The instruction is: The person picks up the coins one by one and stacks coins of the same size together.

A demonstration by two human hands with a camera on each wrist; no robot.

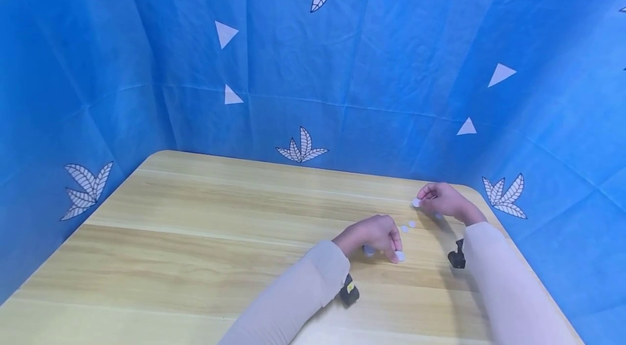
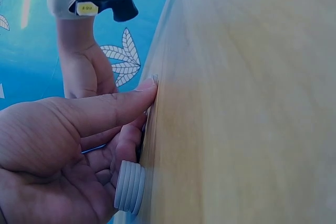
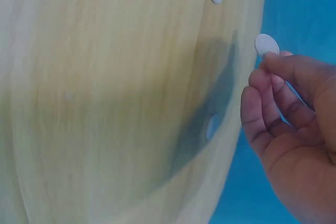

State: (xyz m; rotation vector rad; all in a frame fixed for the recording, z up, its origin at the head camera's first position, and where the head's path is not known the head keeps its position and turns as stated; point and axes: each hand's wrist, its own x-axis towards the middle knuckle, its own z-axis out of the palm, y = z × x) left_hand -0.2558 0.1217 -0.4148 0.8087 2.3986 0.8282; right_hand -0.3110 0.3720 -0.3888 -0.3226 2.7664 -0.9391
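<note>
My right hand [image 1: 446,201] pinches a thin white disc [image 3: 266,44] between thumb and finger, raised off the wooden table near its far right corner. My left hand [image 1: 374,233] is low over the table, nearer to me, its thumb and fingertips at the edge of another white disc [image 1: 400,256], which they appear to pinch. Under the left palm stands a short stack of several pale discs [image 2: 129,187], close to the curled fingers. Between the hands lie two loose white discs, one [image 1: 404,229] beside the other [image 1: 412,224]. A further disc [image 3: 212,127] lies in the right hand's shadow.
The light wooden table [image 1: 195,236] stretches far to the left of both hands. A blue cloth [image 1: 293,62] with leaf and triangle prints hangs behind and along the sides. Black camera mounts sit on both wrists, one [image 1: 349,292] below the left sleeve.
</note>
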